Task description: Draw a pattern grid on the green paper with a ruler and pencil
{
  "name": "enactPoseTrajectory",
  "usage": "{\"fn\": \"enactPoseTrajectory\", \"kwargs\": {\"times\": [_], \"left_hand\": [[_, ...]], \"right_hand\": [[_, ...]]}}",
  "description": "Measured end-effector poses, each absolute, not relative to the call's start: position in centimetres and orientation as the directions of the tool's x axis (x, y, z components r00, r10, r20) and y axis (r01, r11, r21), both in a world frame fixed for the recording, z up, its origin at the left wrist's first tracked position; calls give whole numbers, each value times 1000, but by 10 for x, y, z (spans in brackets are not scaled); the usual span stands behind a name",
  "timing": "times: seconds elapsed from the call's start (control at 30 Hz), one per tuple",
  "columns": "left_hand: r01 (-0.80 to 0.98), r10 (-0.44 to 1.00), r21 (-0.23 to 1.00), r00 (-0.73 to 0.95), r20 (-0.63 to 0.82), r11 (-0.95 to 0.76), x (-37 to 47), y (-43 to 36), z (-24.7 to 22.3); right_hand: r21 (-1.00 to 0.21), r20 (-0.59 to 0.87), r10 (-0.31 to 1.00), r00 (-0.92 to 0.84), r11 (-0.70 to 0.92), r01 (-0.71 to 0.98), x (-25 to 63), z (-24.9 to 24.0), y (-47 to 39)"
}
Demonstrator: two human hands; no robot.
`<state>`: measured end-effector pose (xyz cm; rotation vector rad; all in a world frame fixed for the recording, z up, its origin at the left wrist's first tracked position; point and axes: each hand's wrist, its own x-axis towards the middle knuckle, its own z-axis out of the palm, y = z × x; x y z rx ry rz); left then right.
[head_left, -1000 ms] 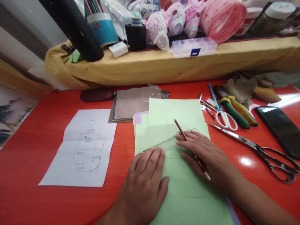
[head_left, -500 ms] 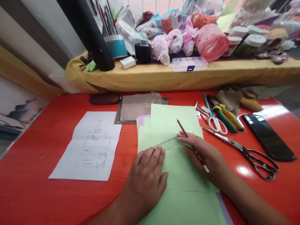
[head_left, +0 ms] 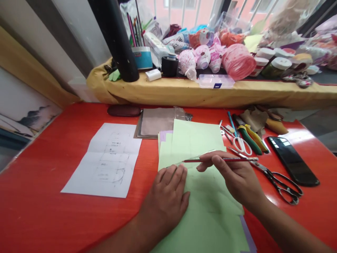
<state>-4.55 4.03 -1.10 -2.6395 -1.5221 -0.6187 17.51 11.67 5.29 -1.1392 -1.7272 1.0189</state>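
Observation:
My left hand (head_left: 168,196) lies on the green paper (head_left: 207,218), its fingertips pressing the near end of a clear ruler (head_left: 196,157). The ruler slants up to the right across the sheets. My right hand (head_left: 234,172) is raised over the paper's right side and holds a dark red pencil (head_left: 192,161) between thumb and fingers. The pencil lies nearly level, its tip pointing left, just above my left fingertips. Part of the ruler is hidden behind my right fingers. A white sheet with a pencil drawing (head_left: 105,161) lies to the left.
Large scissors (head_left: 276,179), a black phone (head_left: 292,160), white-handled scissors (head_left: 242,146) and green-yellow pliers (head_left: 252,138) lie right on the red table (head_left: 34,165). Behind the paper are brown sheets (head_left: 158,121) and a dark case (head_left: 123,110). A cluttered ledge (head_left: 168,93) runs along the back.
My right hand has turned and its pencil has swung from a steep slant to nearly level, its tip now near my left fingertips. My left hand stays on the ruler. The view has shifted slightly.

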Motion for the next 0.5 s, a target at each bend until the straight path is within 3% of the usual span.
{"fn": "enactPoseTrajectory", "kwargs": {"times": [0.5], "left_hand": [[844, 834, 160, 444, 328, -512, -45, 41, -12]], "right_hand": [[-936, 130, 977, -167, 177, 304, 152, 44, 146]]}}
